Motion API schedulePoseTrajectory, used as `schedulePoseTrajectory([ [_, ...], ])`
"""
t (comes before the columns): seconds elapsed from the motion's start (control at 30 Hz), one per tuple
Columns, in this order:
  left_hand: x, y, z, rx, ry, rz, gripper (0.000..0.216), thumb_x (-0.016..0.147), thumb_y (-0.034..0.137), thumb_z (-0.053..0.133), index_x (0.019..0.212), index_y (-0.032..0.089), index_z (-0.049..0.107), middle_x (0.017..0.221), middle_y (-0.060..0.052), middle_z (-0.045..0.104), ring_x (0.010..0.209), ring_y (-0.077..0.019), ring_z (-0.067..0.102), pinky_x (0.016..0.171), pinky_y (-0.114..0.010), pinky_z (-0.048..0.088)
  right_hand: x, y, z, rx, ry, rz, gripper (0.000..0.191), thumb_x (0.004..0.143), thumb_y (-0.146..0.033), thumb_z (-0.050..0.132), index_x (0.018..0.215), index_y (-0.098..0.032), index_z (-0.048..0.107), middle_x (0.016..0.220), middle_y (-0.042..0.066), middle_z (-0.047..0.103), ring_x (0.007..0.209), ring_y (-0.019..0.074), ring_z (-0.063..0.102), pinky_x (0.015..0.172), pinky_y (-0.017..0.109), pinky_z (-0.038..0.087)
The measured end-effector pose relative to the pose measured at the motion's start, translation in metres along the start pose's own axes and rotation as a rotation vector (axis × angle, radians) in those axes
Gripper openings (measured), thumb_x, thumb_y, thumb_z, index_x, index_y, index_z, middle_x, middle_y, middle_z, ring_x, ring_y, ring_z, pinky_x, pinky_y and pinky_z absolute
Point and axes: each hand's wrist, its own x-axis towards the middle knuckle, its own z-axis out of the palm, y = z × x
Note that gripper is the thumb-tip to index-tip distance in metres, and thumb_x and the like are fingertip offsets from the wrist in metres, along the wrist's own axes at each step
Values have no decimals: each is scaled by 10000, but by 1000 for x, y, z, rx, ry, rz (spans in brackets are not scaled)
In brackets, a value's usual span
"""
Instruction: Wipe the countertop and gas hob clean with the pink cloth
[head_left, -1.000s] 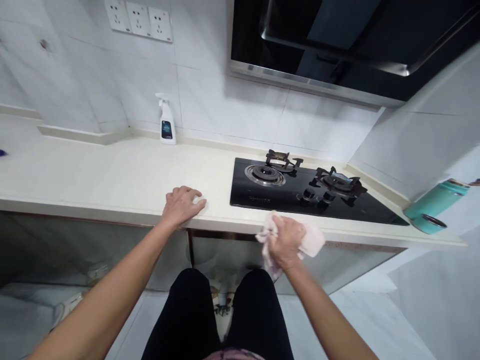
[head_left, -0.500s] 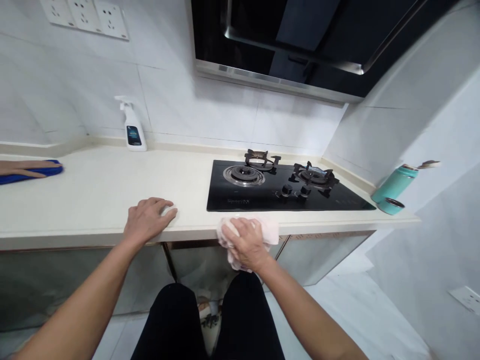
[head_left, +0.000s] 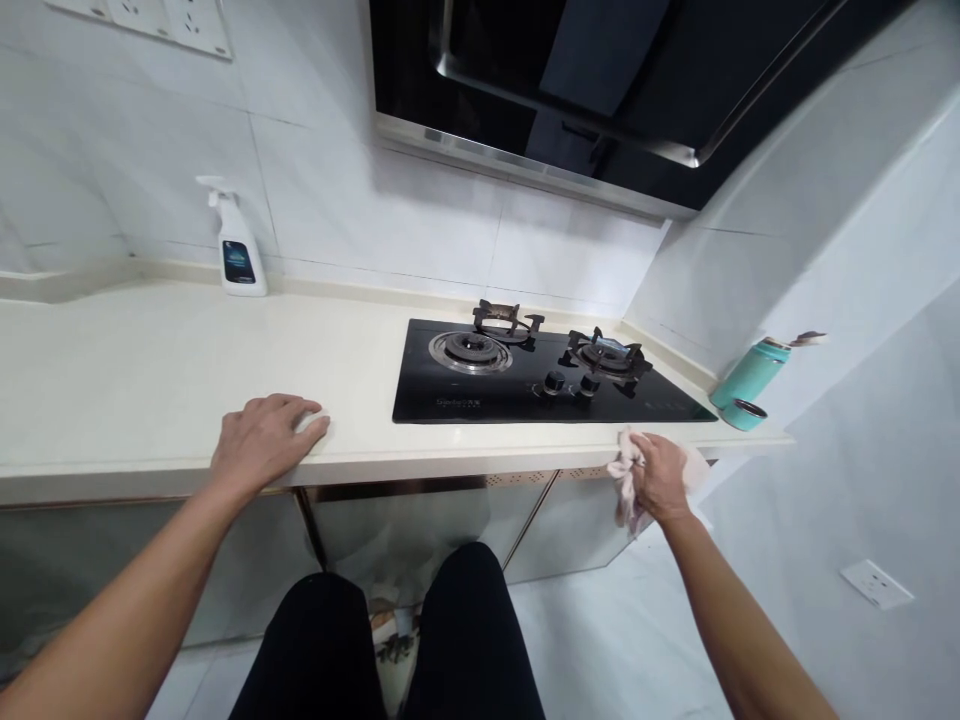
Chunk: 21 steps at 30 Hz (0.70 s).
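My left hand (head_left: 262,440) rests on the cream countertop (head_left: 150,380) near its front edge, fingers curled. A small whitish patch shows between its thumb and forefinger; I cannot make out what it is. My right hand (head_left: 660,478) is closed around a pale pink cloth (head_left: 626,475), which it presses against the front edge of the counter at the right. Part of the cloth hangs down before the cabinet. Just behind that hand lies the black gas hob (head_left: 480,405), with one pan support (head_left: 510,320) set off its left burner.
A white spray bottle (head_left: 241,255) stands against the back wall. At the counter's right end are a teal flask (head_left: 754,375) and a teal cup-like lid (head_left: 744,414). A black range hood (head_left: 525,90) hangs above the hob. Cabinet doors (head_left: 420,525) are below.
My right hand has slid the cloth rightward along the counter's front edge. My left hand stays on the countertop. The view has shifted right, and another person's hand with a blue cloth has left it.
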Motion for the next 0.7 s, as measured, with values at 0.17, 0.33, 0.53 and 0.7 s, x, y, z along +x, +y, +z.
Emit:
schedulePoseTrajectory([
  [0.17,1,-1,3,1,19,17,508,976,522,414,1252,250,743,1460,-103,666,1356,-369,542,1137,-550,388,13,29,-34,-2,34,173,452,857,-328,441,1229,-194,658,1148,155,668,1093,343,601,980,532,479],
  [0.33,1,-1,5,15,24,10,528,971,535,407,1268,256,742,1462,-96,663,1348,-369,546,1131,-548,392,69,35,-64,-1,176,270,556,895,-274,358,1378,-110,578,1238,223,629,1187,347,594,1002,501,479],
  [0.53,0,-2,5,31,36,15,510,977,522,394,1245,267,746,1459,-90,675,1335,-359,564,1105,-509,413,157,29,-64,-72,380,311,641,854,-228,442,1463,-28,472,1350,291,531,1313,419,455,1080,624,379],
  [0.7,0,-3,7,19,61,23,522,978,521,377,1231,253,747,1442,-86,683,1323,-364,572,1096,-535,417,127,0,-29,-74,161,306,466,922,-390,521,1238,-76,658,1192,267,640,1146,374,563,947,535,437],
])
